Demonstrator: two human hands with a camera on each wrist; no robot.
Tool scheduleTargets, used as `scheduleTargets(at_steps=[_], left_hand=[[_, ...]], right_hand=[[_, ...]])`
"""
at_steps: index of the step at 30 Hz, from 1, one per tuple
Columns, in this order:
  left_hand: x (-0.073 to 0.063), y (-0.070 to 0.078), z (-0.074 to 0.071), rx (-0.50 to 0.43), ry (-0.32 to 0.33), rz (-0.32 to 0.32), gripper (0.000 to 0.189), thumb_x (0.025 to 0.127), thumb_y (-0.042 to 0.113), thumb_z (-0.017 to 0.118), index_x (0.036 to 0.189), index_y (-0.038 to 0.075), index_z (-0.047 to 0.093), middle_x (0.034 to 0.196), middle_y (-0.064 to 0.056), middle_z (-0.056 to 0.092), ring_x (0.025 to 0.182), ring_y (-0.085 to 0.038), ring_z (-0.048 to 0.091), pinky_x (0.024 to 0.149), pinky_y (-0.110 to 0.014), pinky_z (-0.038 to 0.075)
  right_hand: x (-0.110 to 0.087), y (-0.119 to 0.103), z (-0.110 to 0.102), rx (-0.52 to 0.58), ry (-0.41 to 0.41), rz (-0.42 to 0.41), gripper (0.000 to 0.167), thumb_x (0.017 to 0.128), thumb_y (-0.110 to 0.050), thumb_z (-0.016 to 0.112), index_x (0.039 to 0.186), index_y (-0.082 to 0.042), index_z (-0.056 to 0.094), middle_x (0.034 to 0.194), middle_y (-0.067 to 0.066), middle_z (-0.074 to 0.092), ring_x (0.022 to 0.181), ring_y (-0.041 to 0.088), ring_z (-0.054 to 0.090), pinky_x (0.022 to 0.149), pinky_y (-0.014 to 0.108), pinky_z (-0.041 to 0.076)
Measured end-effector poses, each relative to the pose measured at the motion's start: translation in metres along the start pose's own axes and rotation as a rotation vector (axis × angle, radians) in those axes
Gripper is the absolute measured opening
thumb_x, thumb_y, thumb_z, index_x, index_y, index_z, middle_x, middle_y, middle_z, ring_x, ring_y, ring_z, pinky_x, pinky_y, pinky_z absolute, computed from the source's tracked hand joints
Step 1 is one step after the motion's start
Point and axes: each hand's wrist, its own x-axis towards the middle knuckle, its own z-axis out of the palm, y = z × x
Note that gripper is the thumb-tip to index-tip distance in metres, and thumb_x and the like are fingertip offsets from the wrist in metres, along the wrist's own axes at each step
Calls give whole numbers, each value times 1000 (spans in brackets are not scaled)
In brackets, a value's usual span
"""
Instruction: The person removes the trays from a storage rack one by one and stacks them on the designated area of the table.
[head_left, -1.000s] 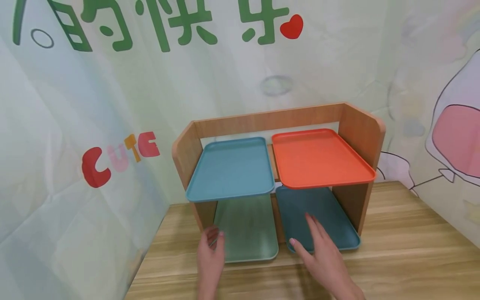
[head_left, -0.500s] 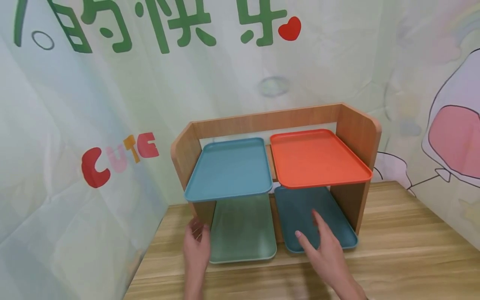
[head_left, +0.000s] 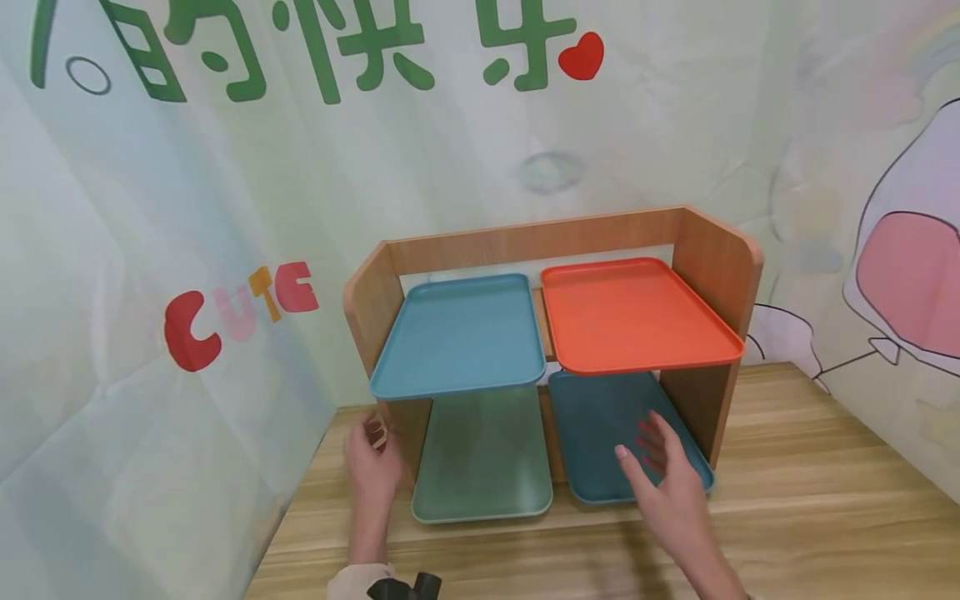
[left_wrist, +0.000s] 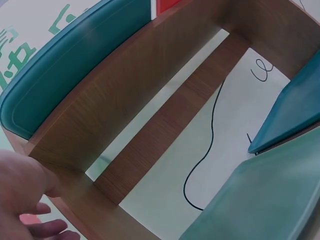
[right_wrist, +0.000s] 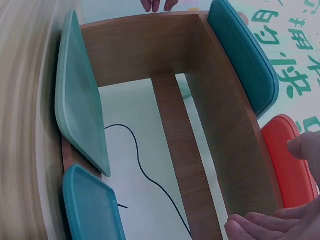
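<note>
A two-level wooden shelf (head_left: 540,242) stands on the table. Its upper level bears a light blue tray (head_left: 465,333) at left and an orange-red tray (head_left: 637,317) at right. Below them lie a green tray (head_left: 483,467) and a dark teal tray (head_left: 600,433). My left hand (head_left: 372,462) is just outside the left side panel (left_wrist: 70,185), fingers loosely curled and nothing in them. In front of the teal tray, overlapping its right part in the head view, my right hand (head_left: 675,492) hangs with thumb and fingers spread, holding nothing.
The wood-grain table (head_left: 795,500) extends on both sides of the shelf. A printed cloth (head_left: 262,192) hangs behind it and along the left. A thin black cord (left_wrist: 212,130) shows through the shelf's open back.
My left hand has moved left and a little farther forward, from the green tray's edge to outside the side panel. My right hand has shifted right over the teal tray. The trays stay put.
</note>
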Motion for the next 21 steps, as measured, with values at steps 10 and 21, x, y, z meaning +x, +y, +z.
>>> scheduleTargets(at_steps=[10,21], left_hand=[[17,3,1,40,16,108,24,96,4,49,117,-5,52,112,-25,57,105,-39,60,90,-50,51],[25,3,5,181,66,204,17,97,7,51,109,-4,56,102,-25,63,93,-38,61,78,-50,50]], right_hand=[[8,-5,-18,163,20,131,81,95,-40,55,153,-11,6,148,15,35,130,30,45,95,18,44],[29,-13,-50,262,64,249,83,95,-46,50,153,-20,-4,152,9,27,127,14,42,106,29,40]])
